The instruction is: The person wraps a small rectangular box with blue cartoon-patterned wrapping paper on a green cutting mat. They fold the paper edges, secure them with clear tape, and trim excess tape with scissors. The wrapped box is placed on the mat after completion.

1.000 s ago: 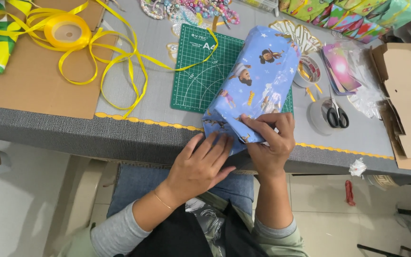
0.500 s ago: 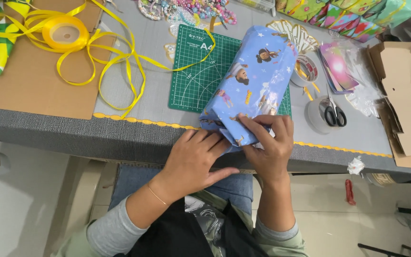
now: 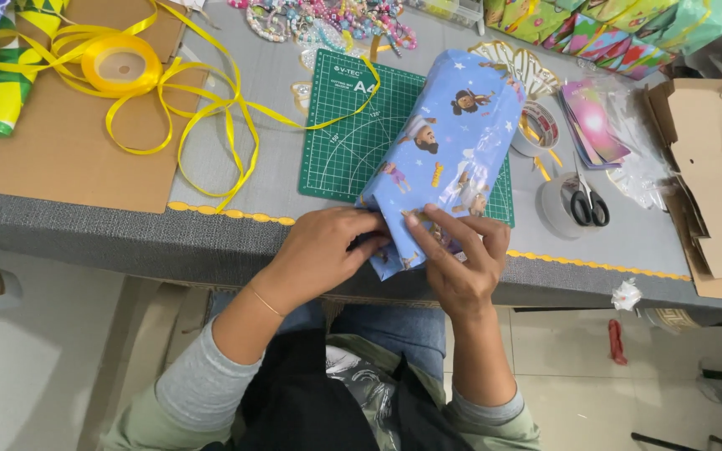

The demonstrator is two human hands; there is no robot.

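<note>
Head view looks straight down on one grey worktable [image 3: 277, 179], whose near edge carries a yellow scalloped trim and runs across the frame just above the person's lap. One brown cardboard sheet [image 3: 52, 159] lies on the left part of the table, reaching almost to that edge. One opened cardboard box [image 3: 716, 179] sits at the right end, its flap hanging over the rim. One green cutting mat [image 3: 348, 138] lies in the middle.

One parcel wrapped in blue cartoon-print paper [image 3: 449, 146] lies slantwise across the mat, its far end near the tape rolls, its near end jutting past the table edge over the lap. The left hand [image 3: 323, 250] is bent around the near end's left corner, fingers curled and pressing the paper fold inward. The right hand [image 3: 461, 255] lies flat on the same end from the right, fingers spread, thumb pinning the flap down; both hands touch the paper and nearly meet.

One spool of yellow ribbon [image 3: 119, 63] rests on the cardboard, its loose loops trailing onto the mat. Two tape rolls show right of the parcel: one by its far end [image 3: 536, 125], one grey [image 3: 557, 209] with one pair of black-handled scissors [image 3: 587, 205] lying across it. Bare grey tabletop lies between ribbon and mat, and right of the scissors.
</note>
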